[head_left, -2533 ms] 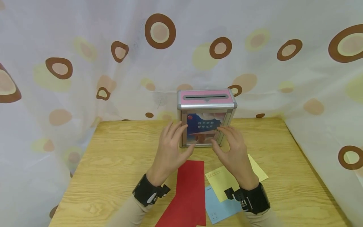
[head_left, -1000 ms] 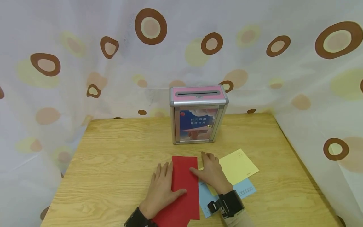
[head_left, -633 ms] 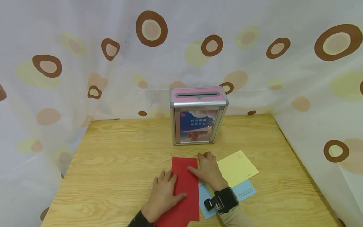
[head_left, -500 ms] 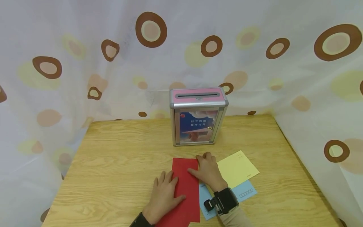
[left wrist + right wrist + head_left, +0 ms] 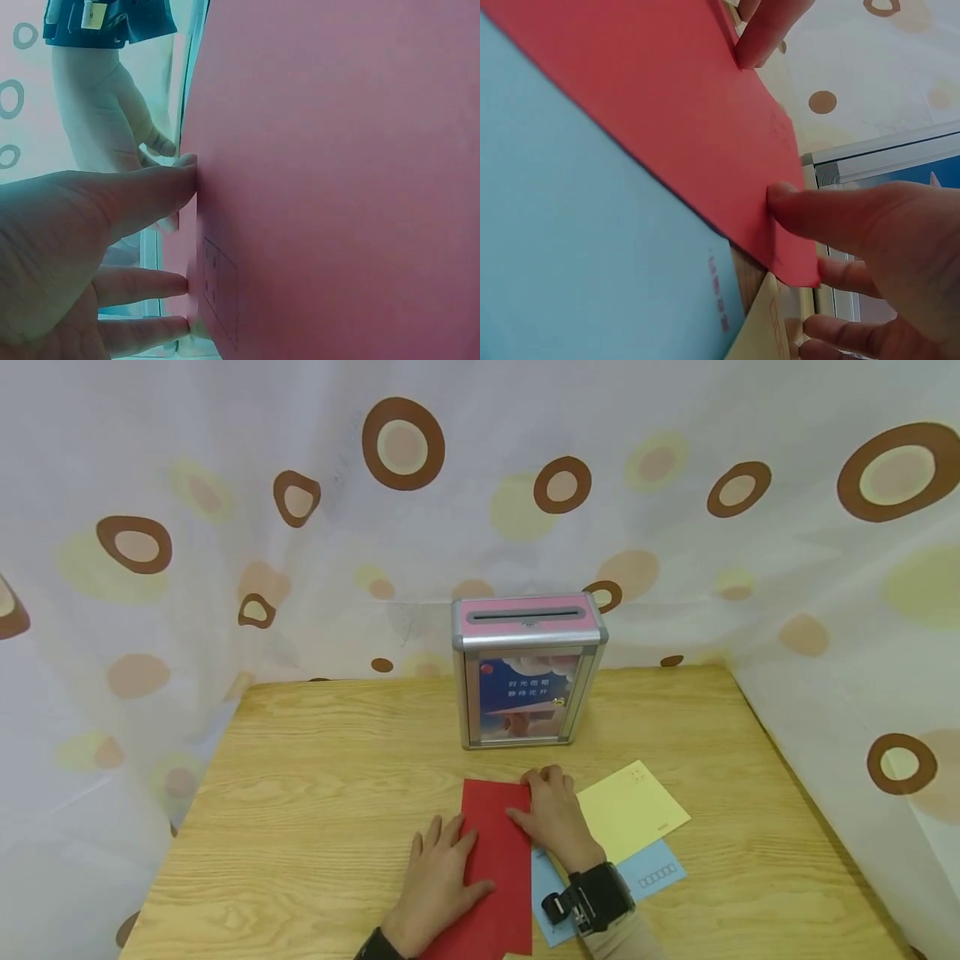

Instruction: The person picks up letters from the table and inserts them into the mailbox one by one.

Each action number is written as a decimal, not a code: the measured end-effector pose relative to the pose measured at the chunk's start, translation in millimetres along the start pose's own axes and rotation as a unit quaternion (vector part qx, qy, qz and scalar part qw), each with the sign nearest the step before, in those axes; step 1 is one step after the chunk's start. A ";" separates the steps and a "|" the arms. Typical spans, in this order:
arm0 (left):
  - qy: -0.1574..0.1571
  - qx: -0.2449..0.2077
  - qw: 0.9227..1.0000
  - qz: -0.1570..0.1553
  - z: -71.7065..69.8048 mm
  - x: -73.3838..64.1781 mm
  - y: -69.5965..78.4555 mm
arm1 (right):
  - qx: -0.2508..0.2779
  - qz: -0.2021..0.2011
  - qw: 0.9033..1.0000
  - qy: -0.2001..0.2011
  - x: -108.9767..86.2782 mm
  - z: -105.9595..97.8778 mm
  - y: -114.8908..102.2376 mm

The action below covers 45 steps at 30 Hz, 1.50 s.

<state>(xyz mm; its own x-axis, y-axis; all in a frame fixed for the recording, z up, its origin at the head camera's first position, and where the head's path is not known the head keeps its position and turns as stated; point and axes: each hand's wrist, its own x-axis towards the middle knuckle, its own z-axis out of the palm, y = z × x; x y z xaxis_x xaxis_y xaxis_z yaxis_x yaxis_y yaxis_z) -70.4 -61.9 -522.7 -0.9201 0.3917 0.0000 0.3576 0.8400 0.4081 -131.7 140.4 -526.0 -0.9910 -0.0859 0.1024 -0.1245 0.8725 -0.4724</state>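
Red envelopes point(image 5: 495, 860) lie flat on the table, partly overlapping in the left wrist view, where a printed square shows on one red face. My left hand point(image 5: 435, 881) rests on their left side with fingers spread and its thumb on the red paper. At the upper right corner, my right hand point(image 5: 557, 818) pinches the red envelope, thumb point(image 5: 817, 214) on top and fingers round the edge. Under and beside the right wrist lie a yellow card point(image 5: 632, 810) and a blue card point(image 5: 651, 870) with a row of printed boxes.
A pink and silver letter box point(image 5: 529, 672) stands upright behind the hands, with a slot on top and a small lock on its front. The wooden table point(image 5: 322, 777) meets a patterned curtain point(image 5: 330, 568) at the back and sides.
Both hands have come down from the letter box to the red envelopes. The right fingers have since drawn left and curled at the envelope's corner; the left hand has slid slightly down.
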 end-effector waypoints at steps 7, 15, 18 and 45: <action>-0.007 -0.007 1.000 -0.009 0.6 1.2 -1.1 | 0.062 0.015 0.998 0.003 3.1 -4.4 -0.4; -0.007 -0.004 1.000 -0.009 1.8 -0.2 -2.8 | 0.130 0.013 0.991 0.010 3.2 -5.4 -0.5; -0.005 -0.003 1.000 -0.007 2.7 -1.0 -3.2 | 0.149 0.024 0.989 0.012 2.3 -5.7 1.5; 0.147 -0.252 0.955 -0.042 -9.6 8.5 -9.9 | 0.321 0.015 0.947 0.022 -0.7 -41.6 -12.2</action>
<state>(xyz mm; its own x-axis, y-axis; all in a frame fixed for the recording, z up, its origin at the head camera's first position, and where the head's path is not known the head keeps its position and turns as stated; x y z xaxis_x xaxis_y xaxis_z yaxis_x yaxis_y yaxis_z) -83.3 -70.4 -518.0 -0.9736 0.1461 0.1755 0.2273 0.5468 0.8058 -127.4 149.8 -483.9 -0.9933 -0.0336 0.1106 -0.1147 0.4018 -0.9085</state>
